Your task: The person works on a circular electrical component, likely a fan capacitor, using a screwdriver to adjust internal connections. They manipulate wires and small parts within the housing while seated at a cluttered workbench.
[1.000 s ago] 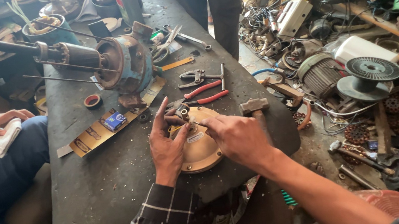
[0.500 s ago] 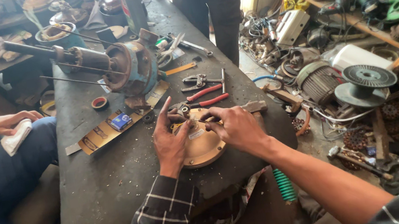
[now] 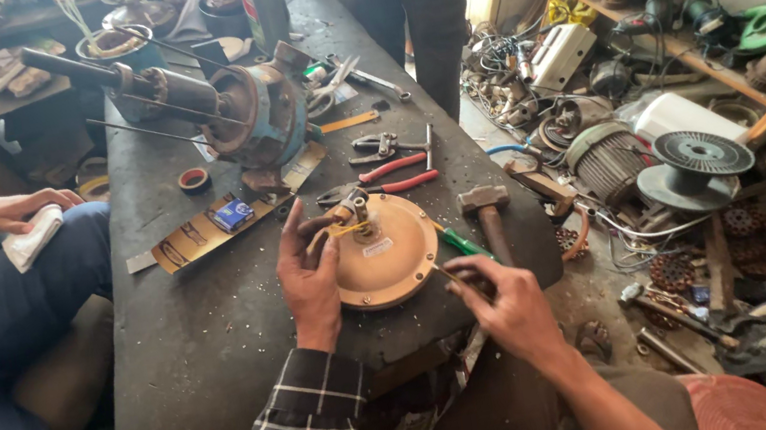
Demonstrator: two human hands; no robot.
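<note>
Round tan motor cover [image 3: 387, 253] lying flat near the front edge of the dark desk [image 3: 210, 342], shaft stub pointing up. Left hand [image 3: 309, 275] pressed against its left rim, fingers [image 3: 296, 230] spread apart and curled toward the hub. Right hand [image 3: 506, 306] just off the lower right rim, fingers closed around a thin screwdriver [image 3: 451, 278] whose tip meets the cover's edge. Best done, by judgement, with the cover held firmly and the tool kept square. Hammer [image 3: 486, 210] just beside, red-handled pliers [image 3: 390, 178] behind.
</note>
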